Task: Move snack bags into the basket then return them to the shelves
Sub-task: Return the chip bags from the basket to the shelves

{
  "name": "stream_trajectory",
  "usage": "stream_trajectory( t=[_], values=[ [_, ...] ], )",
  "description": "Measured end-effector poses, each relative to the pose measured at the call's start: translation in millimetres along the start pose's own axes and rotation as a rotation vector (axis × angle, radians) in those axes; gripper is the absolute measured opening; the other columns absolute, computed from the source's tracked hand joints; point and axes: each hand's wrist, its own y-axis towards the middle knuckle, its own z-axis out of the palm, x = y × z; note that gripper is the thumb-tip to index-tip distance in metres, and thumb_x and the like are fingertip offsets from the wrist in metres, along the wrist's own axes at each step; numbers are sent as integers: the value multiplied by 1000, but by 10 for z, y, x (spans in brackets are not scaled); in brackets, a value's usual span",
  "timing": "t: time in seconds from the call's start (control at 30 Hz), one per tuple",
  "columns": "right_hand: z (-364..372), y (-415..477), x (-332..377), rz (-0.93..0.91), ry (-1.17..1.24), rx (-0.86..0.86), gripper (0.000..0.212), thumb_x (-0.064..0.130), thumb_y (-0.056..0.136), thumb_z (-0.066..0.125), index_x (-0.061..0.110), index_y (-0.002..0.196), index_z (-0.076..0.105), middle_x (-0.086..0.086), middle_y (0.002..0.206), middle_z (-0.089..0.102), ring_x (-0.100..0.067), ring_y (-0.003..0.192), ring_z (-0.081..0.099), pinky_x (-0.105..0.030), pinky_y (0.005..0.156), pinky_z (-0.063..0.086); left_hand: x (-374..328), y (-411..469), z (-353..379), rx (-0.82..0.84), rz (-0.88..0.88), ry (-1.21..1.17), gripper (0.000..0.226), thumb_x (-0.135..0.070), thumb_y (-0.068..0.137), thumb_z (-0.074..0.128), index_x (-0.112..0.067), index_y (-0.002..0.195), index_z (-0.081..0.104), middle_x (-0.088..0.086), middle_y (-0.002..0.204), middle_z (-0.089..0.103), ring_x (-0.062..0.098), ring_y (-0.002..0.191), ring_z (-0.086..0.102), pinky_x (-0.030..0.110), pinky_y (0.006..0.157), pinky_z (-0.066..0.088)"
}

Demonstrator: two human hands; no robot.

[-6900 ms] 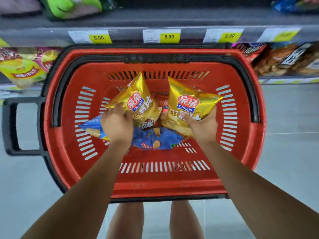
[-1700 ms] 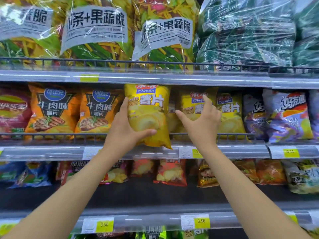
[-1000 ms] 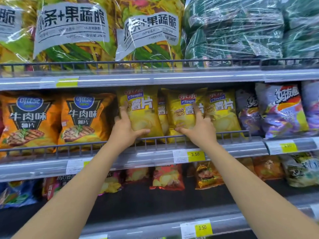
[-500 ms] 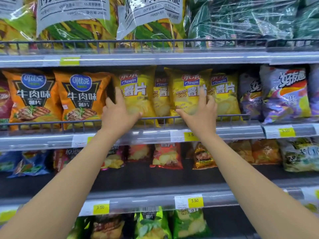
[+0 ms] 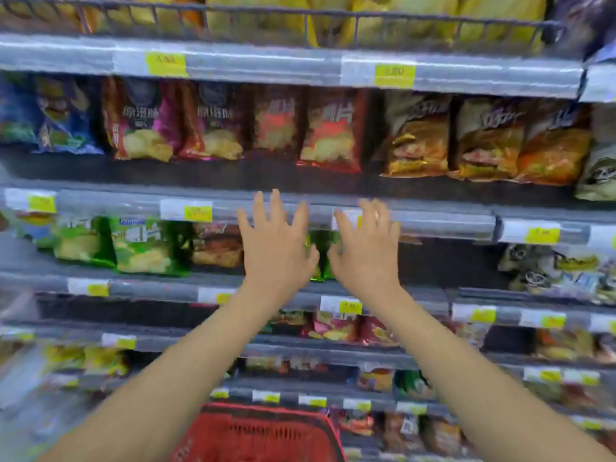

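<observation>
Both of my hands hang in front of the shelves with fingers spread and nothing in them. My left hand [image 5: 275, 241] and my right hand [image 5: 365, 250] are side by side, level with a shelf edge. The yellow snack bags [image 5: 376, 18] stand behind the wire rail on the top shelf, well above my hands. The rim of the red basket [image 5: 260, 435] shows at the bottom centre, between my forearms; what lies in it is hidden. The picture is blurred.
Rows of red bags [image 5: 330, 131], orange bags [image 5: 483, 141], blue bags [image 5: 50, 118] and green bags [image 5: 146, 245] fill the shelves. Yellow price tags [image 5: 395, 75] line the shelf edges. Lower shelves step out toward the basket.
Both hands have let go of the yellow bags, which stay on the upper shelf. My hands have dropped away and opened, and my view has tilted down so the basket shows.
</observation>
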Motion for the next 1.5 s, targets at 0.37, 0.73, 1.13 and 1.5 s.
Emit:
stream_trajectory(
  t=[0.37, 0.73, 1.13, 1.5],
  values=[
    [1077, -2300, 132, 12, -18, 726, 62, 33, 54, 82, 15, 112, 68, -26, 114, 60, -44, 111, 55, -55, 85, 47, -266, -2428, 1509, 723, -113, -23, 77, -54, 57, 73, -15, 123, 63, 26, 124, 57, 46, 120, 50, 63, 96, 39],
    [2011, -4552, 540, 39, -61, 1352, 65, 31, 38, 84, 12, 98, 68, -25, 93, 60, -42, 86, 59, -46, 71, 50, 124, -4649, 2753, 1301, -173, -73, 90, -52, 65, 74, -15, 142, 45, 29, 140, 43, 50, 133, 35, 67, 104, 27],
    [3498, -6055, 1564, 24, 5, 1594, 79, 45, 83, 64, 21, 148, 25, -23, 146, 30, -41, 135, 25, -48, 106, 29, 1059, -5851, 4293, 1327, -128, -63, 87, -47, 81, 61, -21, 152, 18, 27, 157, 7, 45, 145, 5, 58, 114, 9],
    [4850, -6865, 2335, 336, 353, 1470, 64, 14, 68, 77, 12, 129, 54, -20, 120, 56, -39, 116, 49, -42, 93, 43, 2194, -6171, 5334, 1162, -60, -37, 112, -31, 76, 72, -34, 152, -11, 17, 160, 3, 45, 145, 3, 58, 115, 5]
  ],
)
